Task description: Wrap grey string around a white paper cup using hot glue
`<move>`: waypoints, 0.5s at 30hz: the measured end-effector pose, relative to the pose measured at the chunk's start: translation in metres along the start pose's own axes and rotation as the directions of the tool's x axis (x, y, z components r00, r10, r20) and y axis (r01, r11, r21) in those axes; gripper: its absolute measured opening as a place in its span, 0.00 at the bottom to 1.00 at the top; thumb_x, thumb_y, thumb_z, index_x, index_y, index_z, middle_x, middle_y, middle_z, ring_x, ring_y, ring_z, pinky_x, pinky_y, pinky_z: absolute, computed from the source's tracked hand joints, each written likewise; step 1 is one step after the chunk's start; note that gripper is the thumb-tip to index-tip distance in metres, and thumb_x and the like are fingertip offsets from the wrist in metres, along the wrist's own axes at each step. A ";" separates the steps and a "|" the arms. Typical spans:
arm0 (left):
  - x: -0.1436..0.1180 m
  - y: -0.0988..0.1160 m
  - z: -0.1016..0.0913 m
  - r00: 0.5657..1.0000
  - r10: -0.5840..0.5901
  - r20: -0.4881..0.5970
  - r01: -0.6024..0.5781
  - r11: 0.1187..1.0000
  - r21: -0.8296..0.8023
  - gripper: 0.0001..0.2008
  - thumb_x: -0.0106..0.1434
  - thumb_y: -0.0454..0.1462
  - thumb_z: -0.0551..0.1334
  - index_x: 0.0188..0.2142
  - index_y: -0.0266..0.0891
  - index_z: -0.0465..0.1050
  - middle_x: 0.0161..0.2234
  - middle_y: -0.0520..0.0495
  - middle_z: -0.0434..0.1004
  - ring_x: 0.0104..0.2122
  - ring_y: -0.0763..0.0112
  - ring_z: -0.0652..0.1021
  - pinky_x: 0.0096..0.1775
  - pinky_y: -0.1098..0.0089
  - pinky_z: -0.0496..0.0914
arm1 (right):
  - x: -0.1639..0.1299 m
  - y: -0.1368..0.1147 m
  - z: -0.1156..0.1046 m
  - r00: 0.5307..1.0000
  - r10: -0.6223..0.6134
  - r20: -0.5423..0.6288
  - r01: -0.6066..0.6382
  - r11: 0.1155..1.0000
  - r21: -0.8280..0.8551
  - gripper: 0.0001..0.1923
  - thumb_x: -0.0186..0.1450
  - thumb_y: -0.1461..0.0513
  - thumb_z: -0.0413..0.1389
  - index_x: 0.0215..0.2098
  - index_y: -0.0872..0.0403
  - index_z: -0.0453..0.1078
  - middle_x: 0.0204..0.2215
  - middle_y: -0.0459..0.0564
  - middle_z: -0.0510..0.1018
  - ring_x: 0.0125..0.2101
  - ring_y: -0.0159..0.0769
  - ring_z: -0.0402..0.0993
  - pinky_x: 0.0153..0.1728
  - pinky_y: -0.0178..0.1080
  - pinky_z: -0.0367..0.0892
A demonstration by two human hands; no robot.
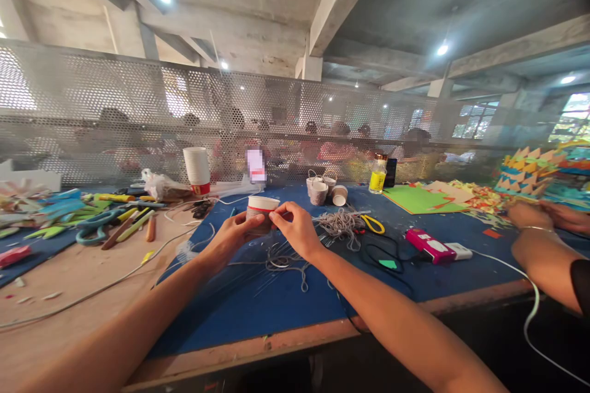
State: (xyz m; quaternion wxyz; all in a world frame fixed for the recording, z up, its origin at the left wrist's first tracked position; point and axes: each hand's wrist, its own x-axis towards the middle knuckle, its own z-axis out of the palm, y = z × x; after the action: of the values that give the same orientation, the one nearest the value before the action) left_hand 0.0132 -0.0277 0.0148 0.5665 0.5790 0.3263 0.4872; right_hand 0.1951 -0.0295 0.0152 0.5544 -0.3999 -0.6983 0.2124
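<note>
The left hand (233,234) wraps its fingers around the side of a paper cup (261,214), curled close against it so the cup is held clear above the blue mat (295,301). The right hand (295,230) meets the cup from the other side, thumb and forefinger pinched together at the red band near the rim; the other fingers are loosely bent. Whether something thin sits in that pinch cannot be told.

Under and just right of the hands lies a tangle of grey string (338,224), with more loops trailing toward the near edge. Yellow-handled scissors (372,224) lie just beside the string, and a pink box (428,244) lies further right. The mat's near edge runs along the wooden table edge (258,350), and the stretch of mat between the forearms and that edge is mostly bare.

Behind the cup, a few small cups wrapped in string (319,190) stand together, one tipped on its side; what is in them cannot be seen. A tall stack of paper cups (196,169) stands to the left, a yellow glue bottle (378,177) to the right. On the left, teal scissors (94,224) and pencils lie scattered. At the far right another person's hands (539,216) rest near coloured paper scraps, well apart.
</note>
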 end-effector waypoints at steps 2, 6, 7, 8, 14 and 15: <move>0.000 0.000 0.001 1.000 -0.008 -0.011 0.008 1.000 -0.002 0.28 0.56 0.50 0.73 0.50 0.34 0.82 0.49 0.35 0.85 0.51 0.48 0.82 0.57 0.54 0.73 | 0.001 0.000 0.000 1.000 0.004 0.001 -0.004 1.000 0.018 0.08 0.66 0.59 0.60 0.29 0.52 0.71 0.31 0.44 0.77 0.33 0.34 0.77 0.40 0.35 0.72; 0.002 -0.003 0.001 1.000 -0.022 -0.021 0.021 1.000 -0.020 0.27 0.56 0.49 0.73 0.49 0.33 0.82 0.48 0.34 0.85 0.51 0.46 0.82 0.59 0.50 0.71 | 0.002 -0.001 -0.001 0.999 0.030 0.020 -0.031 0.998 0.049 0.09 0.65 0.59 0.59 0.28 0.52 0.69 0.31 0.43 0.76 0.30 0.32 0.78 0.38 0.35 0.72; 0.003 -0.004 0.000 0.999 -0.027 -0.021 0.026 0.999 -0.032 0.27 0.56 0.49 0.73 0.49 0.33 0.82 0.48 0.34 0.85 0.50 0.46 0.82 0.59 0.50 0.70 | 0.002 -0.001 -0.001 0.999 0.042 0.025 -0.044 0.997 0.056 0.09 0.65 0.59 0.59 0.28 0.52 0.69 0.30 0.43 0.76 0.30 0.32 0.78 0.38 0.35 0.72; 0.004 -0.005 0.000 0.999 -0.033 -0.021 0.032 0.998 -0.045 0.26 0.56 0.48 0.73 0.49 0.33 0.83 0.48 0.33 0.85 0.50 0.46 0.82 0.59 0.50 0.70 | 0.002 -0.001 -0.001 0.998 0.057 0.030 -0.059 0.996 0.064 0.09 0.65 0.59 0.59 0.28 0.52 0.69 0.30 0.43 0.77 0.29 0.32 0.79 0.38 0.35 0.72; 0.005 -0.005 -0.007 0.997 -0.040 0.063 0.048 0.992 -0.117 0.22 0.62 0.47 0.70 0.50 0.35 0.82 0.51 0.34 0.84 0.52 0.51 0.81 0.58 0.56 0.71 | 0.001 0.002 -0.001 0.998 0.055 0.029 -0.056 0.997 0.058 0.08 0.68 0.57 0.58 0.33 0.52 0.71 0.30 0.45 0.79 0.32 0.35 0.79 0.39 0.36 0.72; 0.005 -0.005 -0.008 0.997 -0.035 0.072 0.044 0.990 -0.131 0.21 0.63 0.47 0.70 0.51 0.36 0.82 0.51 0.35 0.84 0.53 0.52 0.81 0.58 0.57 0.71 | 0.000 0.001 -0.001 0.999 0.022 0.026 -0.023 0.999 0.040 0.08 0.68 0.57 0.57 0.34 0.52 0.72 0.32 0.45 0.79 0.34 0.35 0.79 0.40 0.36 0.72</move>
State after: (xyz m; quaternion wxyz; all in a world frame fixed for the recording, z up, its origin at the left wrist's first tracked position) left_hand 0.0082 -0.0197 0.0097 0.6242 0.5504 0.2847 0.4759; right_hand 0.1960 -0.0285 0.0145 0.5512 -0.3935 -0.6963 0.2377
